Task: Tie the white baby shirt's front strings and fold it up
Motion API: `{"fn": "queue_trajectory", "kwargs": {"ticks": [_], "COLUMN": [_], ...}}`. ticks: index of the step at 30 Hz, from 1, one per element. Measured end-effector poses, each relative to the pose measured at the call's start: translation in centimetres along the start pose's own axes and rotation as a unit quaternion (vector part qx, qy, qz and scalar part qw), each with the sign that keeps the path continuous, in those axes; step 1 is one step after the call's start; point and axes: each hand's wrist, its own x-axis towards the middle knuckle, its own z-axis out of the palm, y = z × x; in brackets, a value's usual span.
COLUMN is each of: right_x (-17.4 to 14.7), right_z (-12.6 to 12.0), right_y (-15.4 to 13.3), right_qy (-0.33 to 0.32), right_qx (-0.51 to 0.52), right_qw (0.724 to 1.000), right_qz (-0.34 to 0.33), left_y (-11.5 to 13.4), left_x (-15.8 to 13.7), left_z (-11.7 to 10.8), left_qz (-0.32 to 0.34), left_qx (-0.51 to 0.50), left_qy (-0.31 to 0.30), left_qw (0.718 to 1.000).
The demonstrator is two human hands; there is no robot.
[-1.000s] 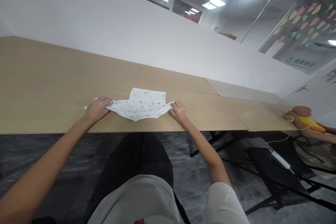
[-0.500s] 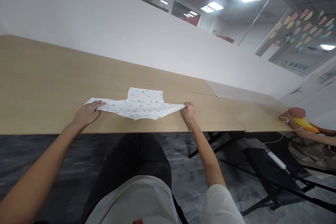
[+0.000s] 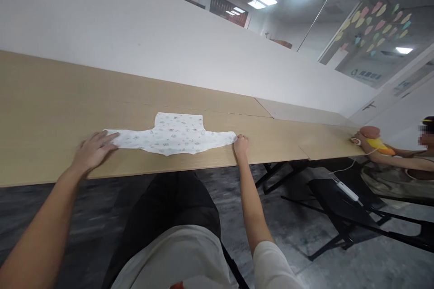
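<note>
A white long-sleeved baby shirt [image 3: 178,134] with a small printed pattern lies spread on the wooden table [image 3: 278,140], its sleeves stretched out to both sides. My left hand [image 3: 92,151] rests flat at the end of the left sleeve, fingers extended and some of them over the cloth. At the other sleeve's tip, my right hand [image 3: 241,146] is closed in a pinch on the cuff. The shirt's body lies between my hands, touched by neither.
A white wall [image 3: 162,49] runs along the table's far side. To the right, a seated person's arm [image 3: 383,158] reaches onto the table beside a yellow and brownish object [image 3: 376,140]. A black folding chair [image 3: 342,207] holding a white power strip [image 3: 348,191] stands below.
My left hand has shifted outward to the sleeve's end and its fingers have straightened. The left sleeve lies flatter. My right hand stays at its cuff. The view has turned slightly.
</note>
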Motion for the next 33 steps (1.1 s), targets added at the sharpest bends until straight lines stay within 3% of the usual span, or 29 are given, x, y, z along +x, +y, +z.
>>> {"fn": "queue_trajectory", "kwargs": {"ticks": [6, 13, 16, 19, 22, 25, 28, 33], "right_x": [0.0, 0.6, 0.6, -0.5, -2.8, -5.2, -6.8, -7.3], "right_z": [0.2, -1.0, -2.9, -4.6, -4.6, -3.0, -1.4, -0.8], "right_y": [-0.1, -0.9, -3.8, -8.8, -14.2, -18.0, -19.7, -20.6], "right_qy": [-0.007, -0.022, 0.021, 0.038, -0.009, -0.076, -0.123, -0.14], "right_qx": [0.015, 0.086, 0.163, 0.197, 0.185, 0.131, 0.089, 0.068], "right_qw": [1.0, 0.995, 0.986, 0.979, 0.975, 0.97, 0.965, 0.96], "right_qz": [0.021, 0.034, 0.028, -0.034, -0.127, -0.192, -0.216, -0.235], "left_y": [1.3, 2.2, 2.1, 2.1, 2.2, 2.3, 2.4, 2.3], "left_x": [-0.7, -1.1, -1.0, -0.9, -1.0, -1.0, -1.1, -1.1], "left_z": [-0.5, -0.9, -0.9, -0.8, -0.9, -1.0, -1.2, -1.0], "left_qz": [-0.061, -0.063, -0.06, -0.06, -0.062, -0.067, -0.068, -0.069], "left_qx": [0.015, 0.037, 0.034, 0.037, 0.041, 0.043, 0.045, 0.047], "left_qy": [0.01, 0.001, 0.001, 0.004, 0.004, -0.003, -0.012, 0.001], "left_qw": [0.998, 0.997, 0.998, 0.998, 0.997, 0.997, 0.997, 0.997]}}
